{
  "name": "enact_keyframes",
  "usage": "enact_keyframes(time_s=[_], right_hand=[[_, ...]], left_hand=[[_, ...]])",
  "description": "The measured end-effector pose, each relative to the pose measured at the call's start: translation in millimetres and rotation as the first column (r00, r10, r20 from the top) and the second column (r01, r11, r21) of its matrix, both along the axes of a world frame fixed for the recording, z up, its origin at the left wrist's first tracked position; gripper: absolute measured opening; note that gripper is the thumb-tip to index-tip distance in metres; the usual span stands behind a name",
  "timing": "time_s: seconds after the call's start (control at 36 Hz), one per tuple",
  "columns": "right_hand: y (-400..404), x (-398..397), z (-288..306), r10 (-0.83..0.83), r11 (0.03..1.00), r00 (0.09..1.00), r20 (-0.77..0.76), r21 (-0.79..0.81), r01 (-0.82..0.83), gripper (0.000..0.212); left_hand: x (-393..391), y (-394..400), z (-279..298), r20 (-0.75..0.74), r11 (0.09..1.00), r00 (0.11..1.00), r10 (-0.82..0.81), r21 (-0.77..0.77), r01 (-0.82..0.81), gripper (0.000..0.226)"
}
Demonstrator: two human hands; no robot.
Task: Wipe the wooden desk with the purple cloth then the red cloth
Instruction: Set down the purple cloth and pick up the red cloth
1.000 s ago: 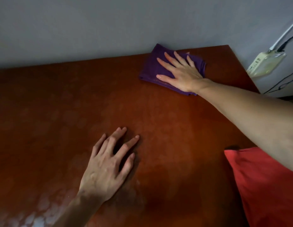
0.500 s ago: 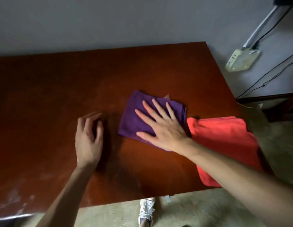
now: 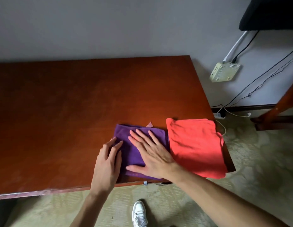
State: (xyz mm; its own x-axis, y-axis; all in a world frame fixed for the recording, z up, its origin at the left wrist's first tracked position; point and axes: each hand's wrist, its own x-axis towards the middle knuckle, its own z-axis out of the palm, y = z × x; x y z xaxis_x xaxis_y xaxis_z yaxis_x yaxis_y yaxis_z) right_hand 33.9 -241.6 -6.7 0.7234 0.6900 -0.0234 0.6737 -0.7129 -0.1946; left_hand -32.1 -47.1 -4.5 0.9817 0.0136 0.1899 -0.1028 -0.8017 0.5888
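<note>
The folded purple cloth (image 3: 126, 141) lies near the front edge of the wooden desk (image 3: 76, 104). My right hand (image 3: 150, 156) is pressed flat on it, fingers spread. My left hand (image 3: 108, 163) rests at the cloth's left edge, fingertips touching it. The red cloth (image 3: 195, 145) lies right beside the purple one at the desk's front right corner, hanging slightly over the edge.
A grey wall runs behind the desk. A cream box (image 3: 224, 72) with cables hangs on the wall at right. A wooden furniture leg (image 3: 280, 104) and a power strip (image 3: 220, 114) are on the carpet. My white shoe (image 3: 139, 213) shows below.
My right hand has slid the purple cloth from the desk's far right corner toward the front edge, next to the red cloth. My left hand moved right to the cloth's edge.
</note>
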Motion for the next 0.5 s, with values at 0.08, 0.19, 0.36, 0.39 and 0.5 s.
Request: enact_keyframes(time_s=[0.08,0.19,0.36,0.39,0.5], right_hand=[[-7,3,8,0.027,0.998,0.998,-0.064,0.054,-0.024,0.101],[-42,7,36,-0.077,0.988,0.994,-0.084,0.13,0.087,0.085],[-155,-9,34,-0.549,0.835,0.835,0.04,0.073,0.546,0.071],[-166,-14,30,-0.552,0.833,0.833,0.032,0.052,0.55,0.074],[-159,-28,12,-0.406,0.913,0.912,0.063,-0.022,0.408,0.07]], left_hand=[[-5,-6,-5,-0.021,0.997,1.0,0.017,0.074,-0.015,0.044],[-6,-8,3,-0.039,0.984,0.999,0.034,0.178,-0.027,0.046],[9,-4,24,-0.024,0.923,0.999,0.037,0.385,-0.025,0.044],[19,-2,29,-0.012,0.916,0.999,0.034,0.4,-0.026,0.043],[66,3,38,0.002,0.906,1.0,0.014,0.422,-0.014,0.039]])
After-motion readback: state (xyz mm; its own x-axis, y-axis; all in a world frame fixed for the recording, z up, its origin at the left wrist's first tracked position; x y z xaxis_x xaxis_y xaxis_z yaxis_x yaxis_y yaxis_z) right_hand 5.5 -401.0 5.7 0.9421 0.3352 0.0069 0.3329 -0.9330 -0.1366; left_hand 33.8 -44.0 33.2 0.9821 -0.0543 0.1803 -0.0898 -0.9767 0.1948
